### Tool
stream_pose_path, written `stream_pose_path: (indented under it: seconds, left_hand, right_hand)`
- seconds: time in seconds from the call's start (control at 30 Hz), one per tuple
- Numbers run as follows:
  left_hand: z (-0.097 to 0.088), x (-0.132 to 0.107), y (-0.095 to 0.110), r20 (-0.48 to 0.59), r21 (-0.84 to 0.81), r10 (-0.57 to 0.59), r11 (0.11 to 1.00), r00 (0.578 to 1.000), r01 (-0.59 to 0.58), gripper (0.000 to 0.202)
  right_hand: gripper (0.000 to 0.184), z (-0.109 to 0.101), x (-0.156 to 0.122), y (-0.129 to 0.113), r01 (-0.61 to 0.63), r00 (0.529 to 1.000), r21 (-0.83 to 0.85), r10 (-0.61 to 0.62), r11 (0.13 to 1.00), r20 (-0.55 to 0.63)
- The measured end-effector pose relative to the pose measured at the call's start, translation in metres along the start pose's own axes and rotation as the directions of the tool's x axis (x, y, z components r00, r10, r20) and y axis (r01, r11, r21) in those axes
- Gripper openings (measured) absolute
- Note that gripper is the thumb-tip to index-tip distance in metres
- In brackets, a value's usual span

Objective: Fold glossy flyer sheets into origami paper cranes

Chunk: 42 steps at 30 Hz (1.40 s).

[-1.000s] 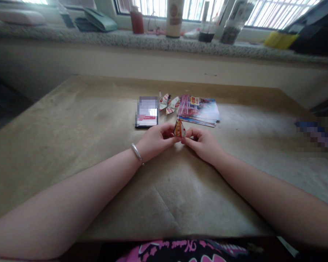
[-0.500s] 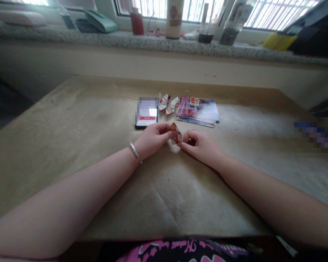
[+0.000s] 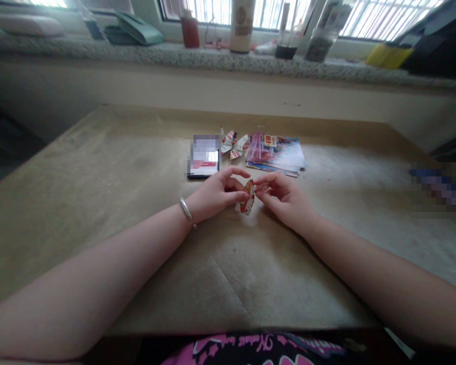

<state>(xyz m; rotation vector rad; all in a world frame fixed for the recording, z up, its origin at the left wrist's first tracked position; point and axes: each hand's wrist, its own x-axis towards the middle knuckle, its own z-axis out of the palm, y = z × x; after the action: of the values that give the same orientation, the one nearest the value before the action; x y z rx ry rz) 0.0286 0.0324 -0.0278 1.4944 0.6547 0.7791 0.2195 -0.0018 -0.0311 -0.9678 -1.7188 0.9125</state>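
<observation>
A small piece of folded printed paper (image 3: pixel 248 198), red, white and orange, is held up just above the table between my hands. My left hand (image 3: pixel 225 190) grips its left side with the thumb in front, the index finger arched above it. At its right edge, the bent fingers of my right hand (image 3: pixel 279 195) touch the paper near its top; whether they pinch it is hard to see. Behind my hands lie a folded paper figure (image 3: pixel 234 145) with pointed flaps and a stack of glossy printed sheets (image 3: pixel 277 152).
A phone (image 3: pixel 204 165) with a lit, partly blurred screen lies behind my left hand on the cloth-covered table (image 3: pixel 155 284). Bottles, including a red one (image 3: pixel 190 31), line the stone window sill (image 3: pixel 213 58). A blurred blue item (image 3: pixel 441 190) is at the far right.
The folded paper has turned more upright and come slightly nearer. My left index finger has lifted off it, and my right fingers have moved from its lower corner to its upper right edge.
</observation>
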Motion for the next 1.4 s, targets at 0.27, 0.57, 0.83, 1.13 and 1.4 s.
stream_pose_path:
  seconds: [0.27,0.57,0.83,1.13,1.4]
  left_hand:
    - [0.001,-0.003,0.002,0.045,0.028,-0.031,0.999,0.998,0.03,0.039]
    - [0.002,-0.004,0.003,0.064,0.048,-0.016,0.999,0.998,0.013,0.035]
    - [0.002,-0.005,0.003,0.077,0.15,-0.003,0.989,0.997,-0.009,0.029]
    - [0.007,-0.009,0.007,0.126,0.266,0.062,0.959,0.99,-0.094,0.022]
    - [0.004,-0.006,0.004,0.101,0.301,0.038,0.951,0.994,-0.067,0.013]
  right_hand:
    - [0.018,-0.002,0.0,0.003,-0.022,0.999,0.064,0.019,0.998,0.049]
    - [0.018,-0.008,0.001,0.003,-0.009,0.999,-0.03,0.01,1.0,0.035]
    - [0.011,-0.01,0.003,-0.001,0.027,0.998,-0.069,-0.022,0.997,0.067]
    - [0.008,-0.016,0.005,-0.008,0.031,0.978,-0.077,-0.014,0.997,0.21]
    - [0.012,-0.013,0.004,-0.004,0.059,0.987,-0.088,-0.045,0.994,0.152]
